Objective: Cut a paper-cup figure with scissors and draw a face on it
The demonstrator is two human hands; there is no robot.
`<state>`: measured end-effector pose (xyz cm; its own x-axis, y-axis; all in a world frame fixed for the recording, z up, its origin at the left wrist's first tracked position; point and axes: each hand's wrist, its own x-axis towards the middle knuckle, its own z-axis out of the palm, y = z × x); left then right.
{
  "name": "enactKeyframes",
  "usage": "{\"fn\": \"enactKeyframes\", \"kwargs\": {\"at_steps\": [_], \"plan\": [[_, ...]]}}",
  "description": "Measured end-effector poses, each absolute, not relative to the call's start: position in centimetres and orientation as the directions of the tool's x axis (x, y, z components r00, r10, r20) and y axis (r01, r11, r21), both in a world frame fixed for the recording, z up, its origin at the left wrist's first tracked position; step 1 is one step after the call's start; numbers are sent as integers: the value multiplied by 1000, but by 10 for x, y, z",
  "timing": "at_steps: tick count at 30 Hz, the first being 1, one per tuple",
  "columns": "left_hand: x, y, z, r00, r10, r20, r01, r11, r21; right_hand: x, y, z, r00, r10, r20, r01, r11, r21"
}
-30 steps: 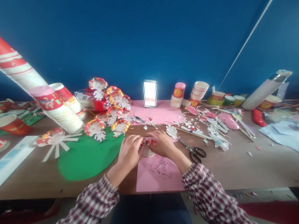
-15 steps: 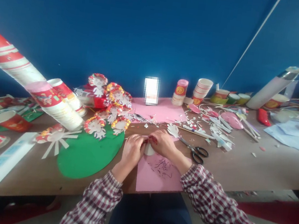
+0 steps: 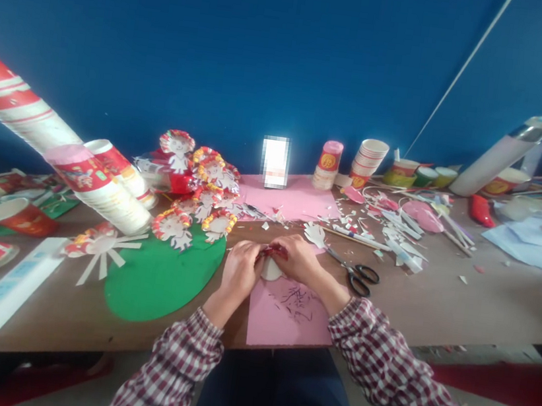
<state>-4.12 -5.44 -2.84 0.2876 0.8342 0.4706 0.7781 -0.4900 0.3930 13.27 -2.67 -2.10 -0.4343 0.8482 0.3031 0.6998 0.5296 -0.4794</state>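
Both my hands meet over the upper edge of a pink sheet (image 3: 286, 318). Between them is a cut paper cup piece (image 3: 271, 269), its pale round part below and red strips above. My left hand (image 3: 243, 266) has its fingers closed on the left side of the red part. My right hand (image 3: 296, 259) pinches the red strips from the right. The fingertips partly hide the piece. Dark scribbles mark the pink sheet. Black-handled scissors (image 3: 359, 278) lie right of my right hand, beside a white paper cutout (image 3: 315, 235).
Left of my hands lies a green oval sheet (image 3: 161, 282) with several red-and-yellow curled paper figures (image 3: 170, 226) at its top edge. Long stacks of paper cups (image 3: 103, 187) lean at the left. Paper scraps (image 3: 397, 229) and upright cups (image 3: 327, 164) stand or lie along the blue wall.
My fingers have shifted slightly on the cup piece, and more of its red strips shows between them. The things on the table stay where they were.
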Motion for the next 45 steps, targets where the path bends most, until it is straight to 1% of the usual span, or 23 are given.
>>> {"fn": "enactKeyframes", "kwargs": {"at_steps": [4, 6, 8, 11, 13, 15, 18, 20, 22, 24, 27, 28, 29, 32, 35, 37, 40, 42, 45], "plan": [[-41, -55, -29, 284, 814, 507, 759, -514, 400, 132, -28, -22, -451, 833, 321, 679, 554, -482], [-42, -56, -30, 248, 809, 532, 747, -510, 427, 132, -28, -21, -459, 819, 344, 649, 574, -500], [-46, -57, -31, 184, 817, 546, 735, -483, 475, 133, -27, -21, -426, 828, 365, 630, 561, -537], [-52, -59, -31, 80, 830, 553, 725, -429, 539, 136, -25, -19, -340, 876, 343, 582, 483, -655], [-54, -60, -29, 33, 823, 567, 722, -412, 556, 138, -23, -19, -270, 916, 295, 532, 398, -747], [-55, -60, -27, 8, 810, 586, 723, -410, 556, 140, -21, -20, -204, 947, 249, 488, 319, -812], [-55, -60, -25, -11, 791, 612, 734, -409, 542, 142, -18, -22, -126, 967, 220, 470, 254, -845], [-54, -60, -25, -7, 778, 628, 739, -419, 527, 143, -17, -21, -81, 971, 227, 492, 237, -838], [-54, -59, -26, 8, 770, 638, 742, -432, 513, 144, -18, -17, -75, 964, 255, 538, 254, -804], [-55, -58, -27, 22, 770, 637, 748, -436, 501, 147, -19, -10, -114, 948, 297, 614, 302, -729], [-55, -57, -28, 18, 775, 632, 751, -427, 503, 165, -20, 3, -189, 934, 302, 805, 323, -497], [-55, -58, -28, 16, 774, 633, 748, -429, 506, 175, -20, 7, -200, 941, 274, 872, 298, -387], [-54, -58, -28, 17, 773, 634, 743, -434, 509, 187, -19, 12, -195, 950, 245, 905, 271, -329], [-54, -59, -29, 32, 768, 639, 732, -454, 509, 230, -17, 20, -140, 977, 159, 956, 176, -235], [-53, -57, -29, 49, 756, 652, 727, -474, 496, 267, -16, 23, -34, 996, 88, 991, 45, -127], [-53, -55, -27, 58, 741, 669, 728, -490, 480, 283, -16, 24, 2, 999, 46, 997, 1, -73], [-49, -62, -14, 116, 702, 703, 718, -548, 429, 293, -18, 22, 12, 1000, 6, 999, -11, -31], [-44, -78, -2, 203, 680, 704, 691, -609, 389, 295, -19, 20, 8, 1000, 4, 1000, -8, -22], [-31, -115, 10, 423, 664, 617, 620, -708, 337, 298, -19, 15, 12, 1000, 27, 1000, -11, -18]]}}
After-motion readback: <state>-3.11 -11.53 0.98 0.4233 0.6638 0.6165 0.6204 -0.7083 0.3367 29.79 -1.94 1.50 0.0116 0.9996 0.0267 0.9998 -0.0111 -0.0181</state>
